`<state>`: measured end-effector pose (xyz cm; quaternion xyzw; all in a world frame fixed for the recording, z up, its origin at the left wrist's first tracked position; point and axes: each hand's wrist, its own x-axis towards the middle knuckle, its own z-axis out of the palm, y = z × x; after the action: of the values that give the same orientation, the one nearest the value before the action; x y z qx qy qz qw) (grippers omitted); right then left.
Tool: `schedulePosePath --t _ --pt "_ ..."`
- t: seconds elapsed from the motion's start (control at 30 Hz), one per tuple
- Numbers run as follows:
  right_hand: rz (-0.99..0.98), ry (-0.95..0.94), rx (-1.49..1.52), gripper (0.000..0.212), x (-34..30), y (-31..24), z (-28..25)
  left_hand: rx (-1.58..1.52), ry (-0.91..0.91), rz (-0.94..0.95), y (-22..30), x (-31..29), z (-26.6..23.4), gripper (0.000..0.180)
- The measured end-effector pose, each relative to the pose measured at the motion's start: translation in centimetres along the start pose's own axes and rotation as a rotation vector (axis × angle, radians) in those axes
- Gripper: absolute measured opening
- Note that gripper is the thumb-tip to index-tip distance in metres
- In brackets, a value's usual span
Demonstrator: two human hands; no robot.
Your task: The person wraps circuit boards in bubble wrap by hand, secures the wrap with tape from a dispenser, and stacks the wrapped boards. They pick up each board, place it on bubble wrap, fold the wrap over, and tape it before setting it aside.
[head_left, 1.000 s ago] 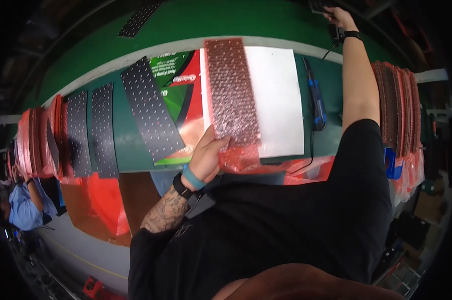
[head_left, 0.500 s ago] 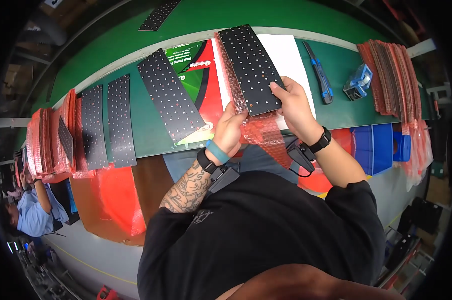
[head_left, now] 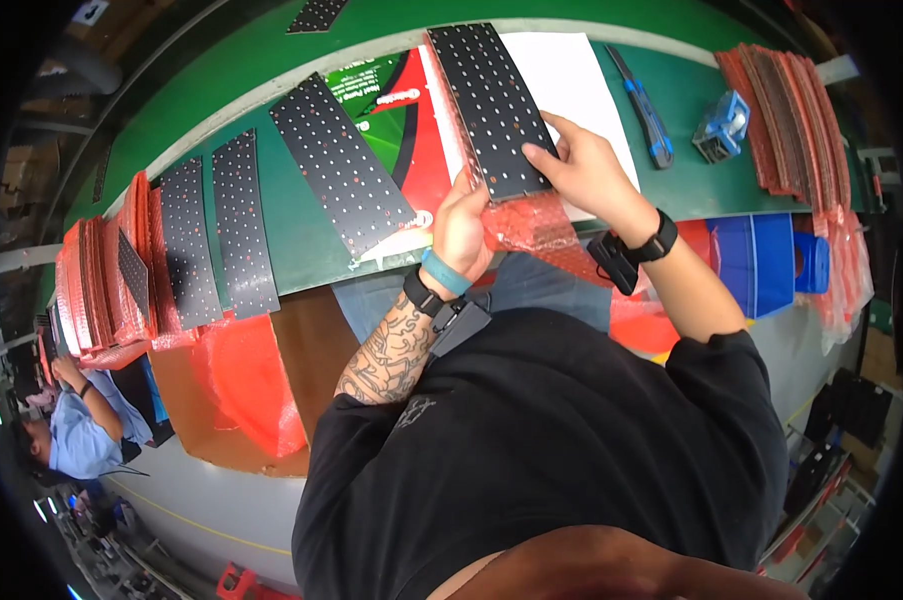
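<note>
A black panel with rows of small light dots [head_left: 486, 105] lies at a slant before me, over red bubble wrap [head_left: 531, 225]. The wrap shows along the panel's left edge and hangs past its near end. At the near left corner, my left hand [head_left: 461, 228] is closed on the wrap beside the panel's edge; some fingers are hidden underneath. My right hand [head_left: 589, 172] holds the panel's near right side, thumb on the dotted face and a finger at the edge. Underneath lie a white sheet [head_left: 571, 85] and a red-and-green printed sheet [head_left: 426, 150].
Several similar dotted panels [head_left: 336, 160] lie to the left, beside a bubble-wrapped stack [head_left: 86, 285]. On the right are a blue utility knife [head_left: 646, 110], a blue tape dispenser [head_left: 721, 128] and another wrapped stack [head_left: 786, 120]. Below stand a cardboard box [head_left: 301, 360] and blue bins [head_left: 756, 265].
The whole view has shifted, with the table sitting higher in it. My right hand's fingers have spread a little along the panel's right edge. The left hand still grips the wrap.
</note>
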<state>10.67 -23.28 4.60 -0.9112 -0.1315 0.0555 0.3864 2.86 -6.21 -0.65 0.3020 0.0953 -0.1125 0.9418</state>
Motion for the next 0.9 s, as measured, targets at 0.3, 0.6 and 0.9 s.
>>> schedulePosePath --t 0.3,0.6,0.9 --pt "0.005 0.043 0.030 0.058 0.5 0.2 0.5 -0.058 -0.004 -0.006 -0.5 0.1 -0.9 0.042" --pt "-0.165 -0.053 -0.057 0.056 0.8 1.8 0.2 0.140 0.033 0.032 -0.4 0.0 0.4 0.040" --pt "-0.680 0.104 -0.163 0.052 23.5 6.8 0.2 0.266 -0.003 0.067 -0.2 -1.5 -0.1 0.049"
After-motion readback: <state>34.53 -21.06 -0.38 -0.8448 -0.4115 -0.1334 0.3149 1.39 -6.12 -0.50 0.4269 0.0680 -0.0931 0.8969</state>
